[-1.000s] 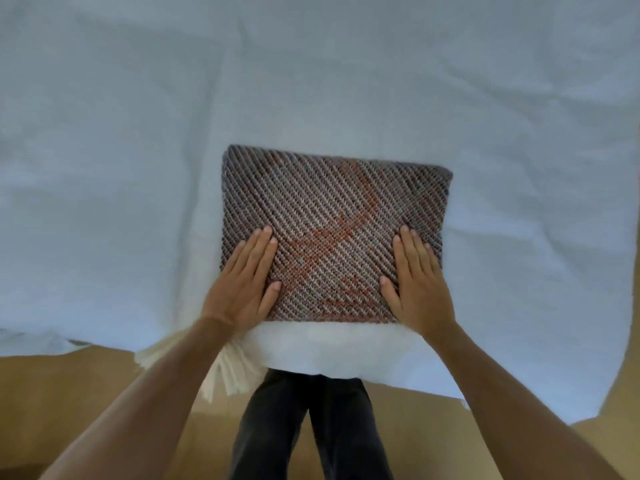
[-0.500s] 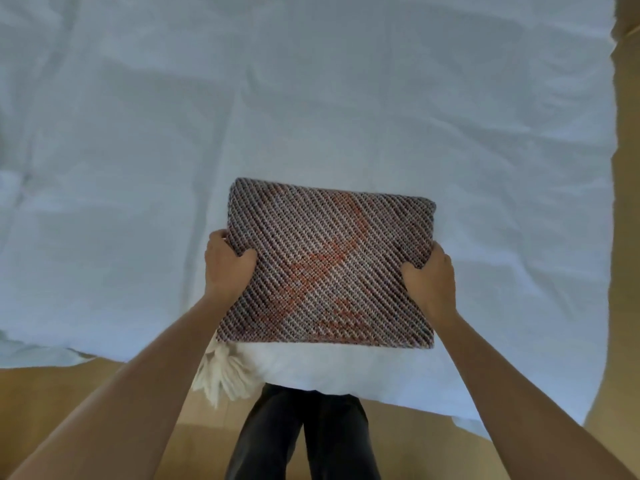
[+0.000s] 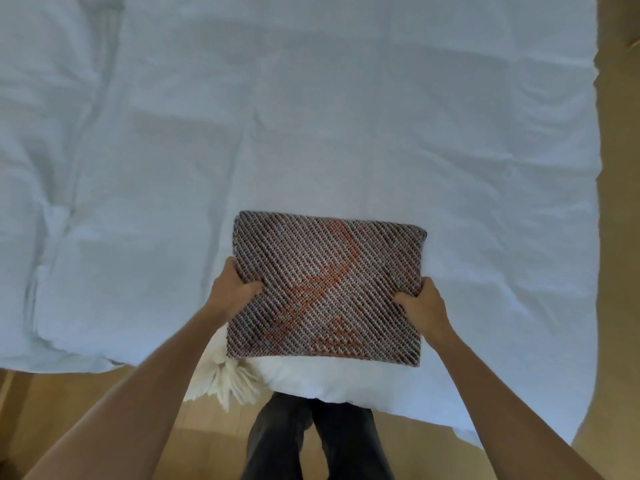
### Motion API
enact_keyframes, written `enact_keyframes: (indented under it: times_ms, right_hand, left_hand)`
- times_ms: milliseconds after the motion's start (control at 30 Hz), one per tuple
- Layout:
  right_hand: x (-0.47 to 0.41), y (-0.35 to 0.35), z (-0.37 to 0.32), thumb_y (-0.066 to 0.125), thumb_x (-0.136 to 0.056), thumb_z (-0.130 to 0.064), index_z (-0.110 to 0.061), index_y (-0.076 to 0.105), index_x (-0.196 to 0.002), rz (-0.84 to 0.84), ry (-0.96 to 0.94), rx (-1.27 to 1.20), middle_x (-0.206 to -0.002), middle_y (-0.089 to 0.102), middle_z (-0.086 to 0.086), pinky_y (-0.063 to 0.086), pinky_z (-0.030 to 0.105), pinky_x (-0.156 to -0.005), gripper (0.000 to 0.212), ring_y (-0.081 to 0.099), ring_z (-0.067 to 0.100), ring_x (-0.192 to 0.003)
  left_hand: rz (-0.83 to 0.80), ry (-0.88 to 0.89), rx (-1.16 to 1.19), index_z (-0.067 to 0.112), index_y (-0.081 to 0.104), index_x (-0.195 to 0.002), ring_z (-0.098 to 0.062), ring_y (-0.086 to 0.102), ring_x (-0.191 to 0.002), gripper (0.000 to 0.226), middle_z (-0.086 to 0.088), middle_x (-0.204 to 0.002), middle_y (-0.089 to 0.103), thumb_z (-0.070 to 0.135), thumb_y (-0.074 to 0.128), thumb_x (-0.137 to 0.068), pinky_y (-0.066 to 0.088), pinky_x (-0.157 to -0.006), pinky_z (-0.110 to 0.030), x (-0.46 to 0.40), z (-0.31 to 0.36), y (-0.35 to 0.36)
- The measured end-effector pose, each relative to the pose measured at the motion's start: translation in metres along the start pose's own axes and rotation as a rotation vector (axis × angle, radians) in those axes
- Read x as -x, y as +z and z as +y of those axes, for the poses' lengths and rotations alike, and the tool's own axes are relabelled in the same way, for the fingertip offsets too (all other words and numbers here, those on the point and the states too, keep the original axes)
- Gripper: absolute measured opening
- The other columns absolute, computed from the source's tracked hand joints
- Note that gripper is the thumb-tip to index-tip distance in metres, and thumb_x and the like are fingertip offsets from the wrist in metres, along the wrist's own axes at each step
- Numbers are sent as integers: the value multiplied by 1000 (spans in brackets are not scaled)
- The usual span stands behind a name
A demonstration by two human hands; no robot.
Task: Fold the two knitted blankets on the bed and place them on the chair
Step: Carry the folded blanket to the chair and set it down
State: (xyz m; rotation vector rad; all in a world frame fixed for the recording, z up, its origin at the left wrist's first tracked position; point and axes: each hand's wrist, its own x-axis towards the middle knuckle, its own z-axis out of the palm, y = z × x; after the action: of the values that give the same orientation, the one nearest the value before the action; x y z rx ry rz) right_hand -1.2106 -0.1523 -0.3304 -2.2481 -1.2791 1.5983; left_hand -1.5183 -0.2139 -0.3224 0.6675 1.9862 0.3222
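White bed (image 3: 311, 116) under all; folded knitted blanket (image 3: 325, 289) at near edge, over white tasselled blanket (image 3: 232, 379). Left hand (image 3: 230, 292), right hand (image 3: 424, 306): grip clenched around folded blanket's side edges, thumbs on top.

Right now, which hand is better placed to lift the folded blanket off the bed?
Neither alone: the left hand grips the folded blanket's left edge and the right hand grips its right edge, at matching height. Lift with both.

White-sheeted bed (image 3: 311, 116) bears folded knitted blanket (image 3: 325, 289).
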Motion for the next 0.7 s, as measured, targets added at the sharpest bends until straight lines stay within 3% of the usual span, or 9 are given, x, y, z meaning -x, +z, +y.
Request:
enact_keyframes:
  times_ms: [300,433,533,700]
  right_hand:
    - [82,-33,-3,63,-79,-4,-8,46,-113,51,32,-241,-108,58,12,50,47,-84,38,59,25,-91]
    - [137,-47,5,62,-81,2,-4,43,-118,110,49,-401,-110,55,14,51,38,-72,43,58,21,-86]
    - [179,-52,14,62,-80,6,-6,39,-125,158,48,-537,-110,54,13,48,30,-62,52,58,19,-83]
    - [241,-56,48,65,-76,8,-21,31,-138,255,30,-674,-111,58,19,52,45,-79,77,62,32,-94]
  left_hand:
    - [-26,145,-12,11,39,-132,-24,54,-103,59,-7,-118,55,10,64,-78,45,-91,-38,58,36,-37]
    - [-119,226,-27,12,39,-130,-26,55,-104,58,-8,-117,55,12,63,-77,46,-94,-43,85,59,-52]
    - [-188,301,-64,13,39,-127,-27,56,-103,68,-9,-114,55,22,60,-64,48,-93,-47,107,74,-62]
    - [-269,433,-120,22,28,-132,-27,60,-93,62,-11,-110,56,9,59,-80,51,-86,-46,142,99,-61]
